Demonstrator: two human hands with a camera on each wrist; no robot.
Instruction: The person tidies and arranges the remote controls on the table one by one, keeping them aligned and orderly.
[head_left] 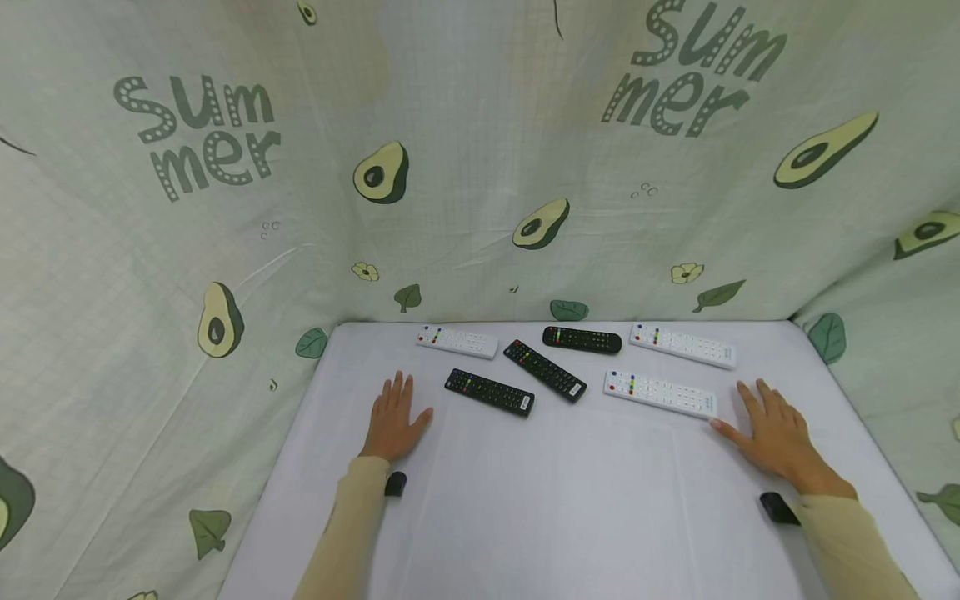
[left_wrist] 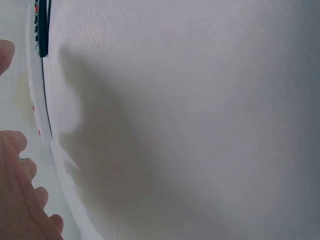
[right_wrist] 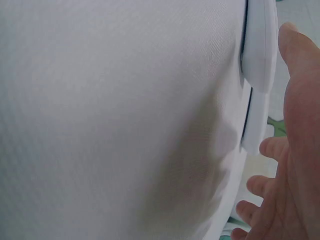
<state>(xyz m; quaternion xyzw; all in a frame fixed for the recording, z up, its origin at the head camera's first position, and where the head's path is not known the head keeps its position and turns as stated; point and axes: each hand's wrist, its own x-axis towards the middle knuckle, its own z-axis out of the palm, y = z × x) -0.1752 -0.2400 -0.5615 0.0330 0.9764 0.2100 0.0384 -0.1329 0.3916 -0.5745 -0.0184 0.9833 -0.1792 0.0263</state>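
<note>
My left hand (head_left: 393, 421) is held palm down over the left side of the table, fingers spread and holding nothing. Nearest to it are a black remote control (head_left: 490, 392) and, farther back, a white remote control (head_left: 457, 342). On the right, my right hand (head_left: 776, 433) is spread out flat, also holding nothing. Its thumb is close to the end of a white remote control (head_left: 660, 394); whether they touch I cannot tell. Behind that lies another white remote (head_left: 682, 346). Two more black remotes, one slanted (head_left: 545, 371) and one at the back (head_left: 582, 340), lie mid-table.
A white cloth covers the table (head_left: 540, 517). Behind and beside it hangs a pale curtain (head_left: 465, 100) printed with avocados and leaves. Dark wrist devices show at the left sleeve (head_left: 348, 525) and the right sleeve (head_left: 847, 542).
</note>
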